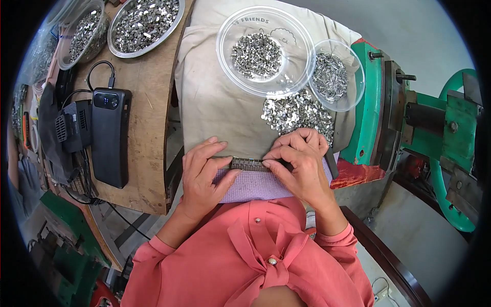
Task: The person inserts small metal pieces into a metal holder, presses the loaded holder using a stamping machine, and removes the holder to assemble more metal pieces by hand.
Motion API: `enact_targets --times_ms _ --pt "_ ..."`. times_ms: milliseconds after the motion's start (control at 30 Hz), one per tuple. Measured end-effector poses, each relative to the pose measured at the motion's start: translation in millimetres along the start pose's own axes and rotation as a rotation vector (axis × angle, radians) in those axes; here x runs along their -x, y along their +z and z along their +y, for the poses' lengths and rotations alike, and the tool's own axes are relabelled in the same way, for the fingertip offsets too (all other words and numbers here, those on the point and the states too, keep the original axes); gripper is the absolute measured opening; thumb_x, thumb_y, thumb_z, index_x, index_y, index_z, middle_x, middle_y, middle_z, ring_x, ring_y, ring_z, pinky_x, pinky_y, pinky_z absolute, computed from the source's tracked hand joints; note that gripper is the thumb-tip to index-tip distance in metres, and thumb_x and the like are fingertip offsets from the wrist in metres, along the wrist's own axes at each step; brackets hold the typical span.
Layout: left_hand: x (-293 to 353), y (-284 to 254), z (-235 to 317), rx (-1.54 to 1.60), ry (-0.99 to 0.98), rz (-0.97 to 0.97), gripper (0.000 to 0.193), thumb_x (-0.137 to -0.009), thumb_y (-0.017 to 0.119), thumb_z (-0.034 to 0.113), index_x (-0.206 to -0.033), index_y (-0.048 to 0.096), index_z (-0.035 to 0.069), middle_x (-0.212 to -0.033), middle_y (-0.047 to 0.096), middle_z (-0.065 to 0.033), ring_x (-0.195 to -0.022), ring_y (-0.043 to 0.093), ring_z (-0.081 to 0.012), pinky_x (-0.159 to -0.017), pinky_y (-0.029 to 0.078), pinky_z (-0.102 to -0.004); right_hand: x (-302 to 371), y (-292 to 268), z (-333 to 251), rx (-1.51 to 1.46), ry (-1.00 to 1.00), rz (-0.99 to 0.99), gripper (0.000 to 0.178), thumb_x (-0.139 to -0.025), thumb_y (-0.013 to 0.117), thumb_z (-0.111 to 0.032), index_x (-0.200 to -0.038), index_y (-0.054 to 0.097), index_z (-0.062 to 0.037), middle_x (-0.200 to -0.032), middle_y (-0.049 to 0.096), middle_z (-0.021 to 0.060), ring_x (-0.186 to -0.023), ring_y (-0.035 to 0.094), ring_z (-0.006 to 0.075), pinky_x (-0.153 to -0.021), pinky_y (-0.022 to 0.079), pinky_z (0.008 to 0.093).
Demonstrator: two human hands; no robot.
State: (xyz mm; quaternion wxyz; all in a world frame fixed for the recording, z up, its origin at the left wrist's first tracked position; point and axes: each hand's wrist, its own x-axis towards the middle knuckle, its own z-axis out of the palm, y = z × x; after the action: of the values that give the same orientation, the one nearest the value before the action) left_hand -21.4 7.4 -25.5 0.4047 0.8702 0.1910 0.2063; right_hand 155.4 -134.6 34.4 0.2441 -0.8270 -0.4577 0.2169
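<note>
A short dark metal strip (248,164) with a row of small upright pieces along it lies near my lap, over a purple checked cloth. My left hand (202,174) has its thumb and forefinger closed about the strip's left end, the other fingers spread. At the right end, my right hand (302,166) pinches with thumb and forefinger, its other fingers curled; whatever small part sits between those tips is hidden. Just beyond the right hand spreads a loose pile of small shiny metal pieces (296,113) on the beige cloth (204,107).
A large clear tub (222,64) and a smaller clear bowl (358,87) hold small metal parts. Green machinery (365,123) stands at right. On the wooden table (146,143) at left are a black power bank (110,148), cables, and more containers, including a round dish (118,52).
</note>
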Motion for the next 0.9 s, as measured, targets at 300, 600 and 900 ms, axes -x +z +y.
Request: enact_targets --times_ms 300,600,900 --pt "-0.1 0.4 -0.5 0.0 0.002 0.001 0.033 -0.069 0.084 0.01 -0.097 0.066 0.008 -0.121 0.063 -0.0084 -0.119 0.059 -0.0311 -0.096 0.041 -0.0406 2.1 -2.8 1.6 -0.006 0.008 -0.024 0.011 -0.076 0.079 -0.016 -0.086 0.076 -0.0128 -0.096 0.064 -0.0023 -0.107 0.05 0.0244 -0.099 0.026 0.0425" --pt "1.0 0.3 -0.2 0.016 -0.012 -0.007 0.036 -0.065 0.085 0.007 -0.096 0.067 0.005 -0.121 0.063 -0.0116 -0.119 0.058 -0.0349 -0.098 0.043 -0.0427 -1.9 -2.3 -1.4 -0.02 -0.018 -0.004 0.013 -0.076 0.08 -0.017 -0.089 0.078 -0.0147 -0.095 0.065 -0.0033 -0.106 0.05 0.0238 -0.098 0.025 0.0423" --pt "0.6 -0.3 -0.7 -0.001 0.005 -0.003 0.032 -0.07 0.084 0.011 -0.096 0.067 0.007 -0.121 0.063 -0.0083 -0.12 0.058 -0.0307 -0.096 0.042 -0.0403 -12.3 7.8 -13.0 -0.026 -0.063 0.014 0.012 -0.076 0.08 -0.021 -0.086 0.077 -0.0152 -0.095 0.064 -0.0039 -0.106 0.049 0.0235 -0.096 0.025 0.0426"
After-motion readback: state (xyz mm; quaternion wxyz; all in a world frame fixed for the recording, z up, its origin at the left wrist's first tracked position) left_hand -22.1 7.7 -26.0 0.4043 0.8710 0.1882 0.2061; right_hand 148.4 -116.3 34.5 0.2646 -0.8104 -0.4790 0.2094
